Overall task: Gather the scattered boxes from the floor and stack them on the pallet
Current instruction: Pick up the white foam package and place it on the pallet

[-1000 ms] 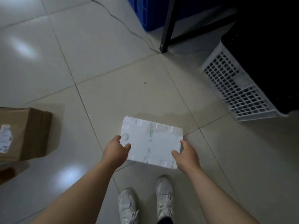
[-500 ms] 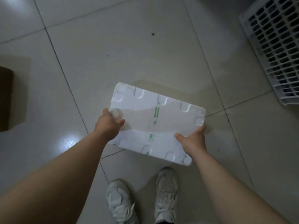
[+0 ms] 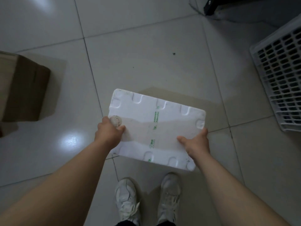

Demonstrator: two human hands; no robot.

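Foam box: the white foam box [image 3: 156, 129] is being held off the tiled floor [image 3: 146, 46] between the two grips, with its broad face turned up. A clear tape band with green print is running across that face.
Left grip: the left grip [image 3: 108, 133] is clasping the box's left short edge. The thumb is lying on top and the fingers are curling underneath, out of sight.
Right grip: the right grip [image 3: 197, 142] is clasping the right short edge, thumb on top and pointing inward.
Shoes: two white shoes [image 3: 127, 199] are standing just behind the grips, nearer the person.
Cardboard box: a brown cardboard box [image 3: 24, 88] is sitting on the floor well left of the left grip.
Crate: a white perforated crate [image 3: 280, 75] is lying well right of, and beyond, the right grip.
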